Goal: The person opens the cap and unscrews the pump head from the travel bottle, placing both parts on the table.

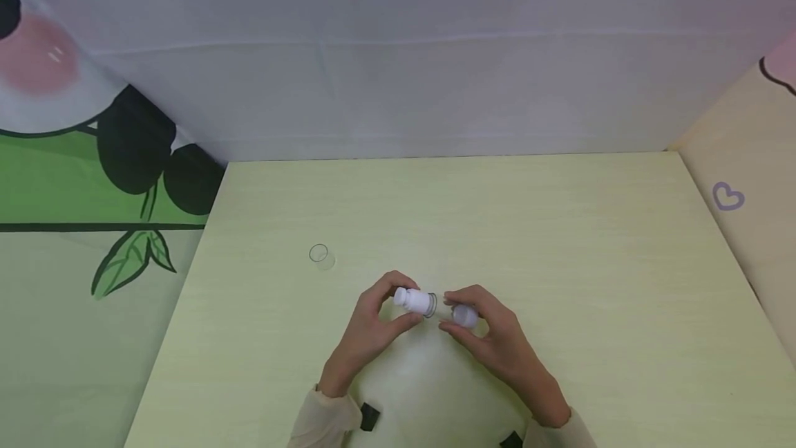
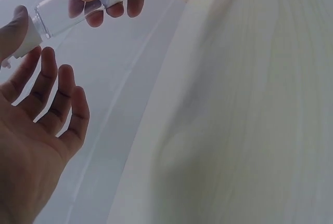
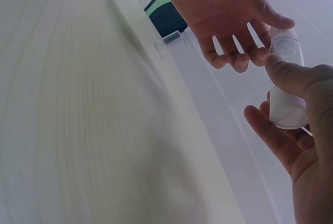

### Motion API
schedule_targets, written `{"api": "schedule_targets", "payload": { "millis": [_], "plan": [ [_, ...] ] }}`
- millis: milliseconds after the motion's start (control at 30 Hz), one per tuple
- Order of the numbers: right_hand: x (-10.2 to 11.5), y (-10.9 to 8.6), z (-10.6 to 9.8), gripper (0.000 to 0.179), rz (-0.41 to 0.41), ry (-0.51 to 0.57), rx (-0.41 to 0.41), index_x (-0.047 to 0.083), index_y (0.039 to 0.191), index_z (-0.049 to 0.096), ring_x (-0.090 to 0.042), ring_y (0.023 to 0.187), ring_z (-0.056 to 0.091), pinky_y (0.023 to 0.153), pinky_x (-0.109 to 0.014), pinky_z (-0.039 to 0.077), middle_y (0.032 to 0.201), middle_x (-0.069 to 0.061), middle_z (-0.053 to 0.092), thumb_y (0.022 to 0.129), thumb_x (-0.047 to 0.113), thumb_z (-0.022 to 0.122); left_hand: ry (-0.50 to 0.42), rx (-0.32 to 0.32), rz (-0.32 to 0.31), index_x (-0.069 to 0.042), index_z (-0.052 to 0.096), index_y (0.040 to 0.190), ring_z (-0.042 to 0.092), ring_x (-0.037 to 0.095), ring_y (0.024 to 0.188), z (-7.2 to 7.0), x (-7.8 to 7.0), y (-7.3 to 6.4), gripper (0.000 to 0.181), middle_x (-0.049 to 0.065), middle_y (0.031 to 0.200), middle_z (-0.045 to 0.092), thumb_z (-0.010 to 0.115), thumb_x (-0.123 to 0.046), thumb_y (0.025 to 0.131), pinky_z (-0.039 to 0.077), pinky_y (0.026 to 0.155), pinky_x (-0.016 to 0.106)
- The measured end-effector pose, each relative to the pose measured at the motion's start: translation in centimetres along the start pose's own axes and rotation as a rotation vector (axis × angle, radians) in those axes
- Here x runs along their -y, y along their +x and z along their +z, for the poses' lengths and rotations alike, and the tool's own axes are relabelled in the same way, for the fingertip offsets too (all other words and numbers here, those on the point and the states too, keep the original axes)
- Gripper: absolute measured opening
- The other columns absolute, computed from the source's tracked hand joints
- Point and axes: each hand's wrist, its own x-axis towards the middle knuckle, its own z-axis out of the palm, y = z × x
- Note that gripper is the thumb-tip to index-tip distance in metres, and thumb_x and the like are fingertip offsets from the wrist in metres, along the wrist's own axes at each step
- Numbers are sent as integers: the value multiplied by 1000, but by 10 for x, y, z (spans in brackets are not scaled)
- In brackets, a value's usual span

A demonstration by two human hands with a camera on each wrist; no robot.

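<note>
A small clear bottle point(image 1: 443, 308) with a white top point(image 1: 418, 301) lies sideways between the two hands, over the table. My left hand point(image 1: 373, 330) pinches the white top between thumb and forefinger; its other fingers spread loosely in the left wrist view. The right hand point(image 1: 499, 335) grips the clear body with thumb and fingers, near the white base point(image 3: 287, 108). In the left wrist view the see-through wall of the bottle point(image 2: 60, 13) shows between the hands. A clear cap point(image 1: 319, 254) stands on the table, beyond the left hand and to its left.
The pale wood-grain table point(image 1: 560, 227) reaches back to a plain light cloth wall point(image 1: 435, 95). A printed panel with green leaves point(image 1: 127, 261) borders the left side, and a beige panel with a heart point(image 1: 727, 197) borders the right.
</note>
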Motion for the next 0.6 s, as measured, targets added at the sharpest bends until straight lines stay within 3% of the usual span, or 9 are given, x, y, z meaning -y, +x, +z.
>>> {"api": "schedule_targets", "payload": {
  "millis": [133, 267, 433, 600],
  "plan": [
    [-1, 0, 0, 55, 2, 0, -2, 3, 122, 67, -16, 98, 67, 90, -10, 50, 108, -10, 71, 73, -8, 89, -39, 27, -1, -14, 61, 128, 61, 11, 108, 1, -1, 1, 53, 6, 116, 65, 83, 4, 83, 49, 100, 27],
    [-4, 2, -3, 54, -4, 6, -2, 3, 122, 67, -18, 96, 67, 90, -11, 50, 107, -10, 71, 73, -8, 88, -146, 85, 59, -8, 55, 140, 58, 14, 121, 0, -3, 3, 60, 13, 129, 61, 74, 13, 86, 49, 107, 27],
    [-7, 4, -4, 55, -19, 19, -2, 2, 122, 66, -19, 97, 67, 91, -11, 51, 107, -9, 71, 73, -9, 88, -199, 83, 108, -4, 58, 132, 59, 15, 115, 0, -1, 6, 45, 14, 123, 63, 66, 14, 92, 51, 102, 27],
    [-9, 4, -2, 56, -21, 15, -5, 3, 122, 67, -18, 97, 67, 90, -11, 51, 109, -6, 71, 72, -9, 88, -158, 37, 65, -7, 61, 126, 60, 12, 110, 0, 1, 4, 41, 10, 117, 64, 71, 10, 90, 51, 101, 27]
  ]
}}
